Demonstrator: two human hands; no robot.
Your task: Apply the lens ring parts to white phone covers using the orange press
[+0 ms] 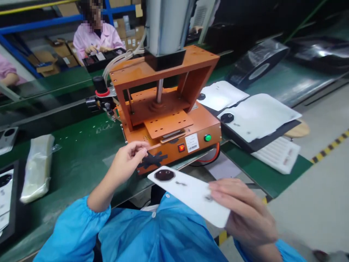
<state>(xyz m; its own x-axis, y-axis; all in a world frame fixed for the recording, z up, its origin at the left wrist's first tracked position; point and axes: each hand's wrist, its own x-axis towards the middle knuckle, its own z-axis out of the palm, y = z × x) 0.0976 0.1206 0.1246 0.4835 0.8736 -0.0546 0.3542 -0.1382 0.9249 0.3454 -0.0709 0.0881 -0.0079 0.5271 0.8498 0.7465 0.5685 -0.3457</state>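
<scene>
My right hand (pixel 247 214) grips the near end of a white phone back cover (pixel 191 193) with a dark round camera ring at its far end. The cover is held flat over my lap, in front of an orange press machine (pixel 169 109). My left hand (pixel 128 160) is raised beside the machine's front panel, with its fingers pinched on a small dark star-shaped piece (pixel 152 160). Both my sleeves are blue.
The press stands on a green bench (pixel 79 156); it has a green button (pixel 207 138) and a red switch (pixel 181 147). White covers on dark trays (pixel 256 116) lie to the right, a plastic bag (pixel 38 167) to the left. A person in pink works across the belt.
</scene>
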